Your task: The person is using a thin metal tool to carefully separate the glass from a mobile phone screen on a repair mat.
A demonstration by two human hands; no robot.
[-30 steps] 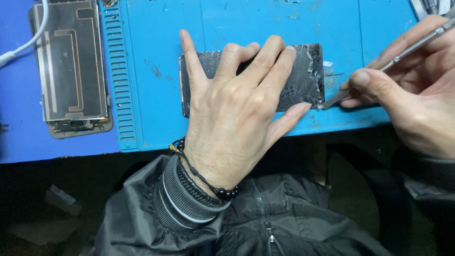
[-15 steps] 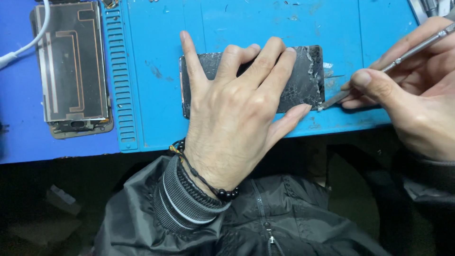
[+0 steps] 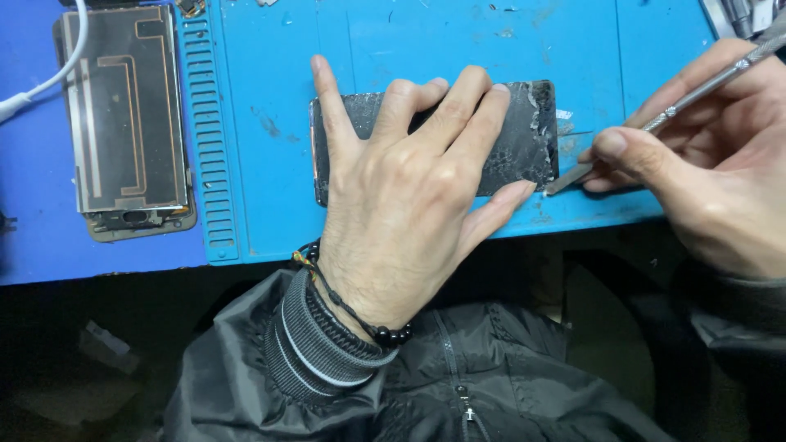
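My left hand [image 3: 409, 188] lies flat with fingers spread on a dark cracked phone screen panel [image 3: 524, 139], pinning it to the blue work mat [image 3: 270, 98]. My right hand [image 3: 704, 164] grips a thin metal pry tool [image 3: 655, 123] like a pen. The tool's flat tip touches the panel's lower right corner, next to my left thumb. White chips of glass show along the panel's right edge.
An opened phone body [image 3: 127, 123] with a copper-coloured coil lies at the left on the blue table. A white cable [image 3: 49, 78] crosses its top left corner. More metal tools [image 3: 737, 12] lie at the top right. The table's front edge runs just below my hands.
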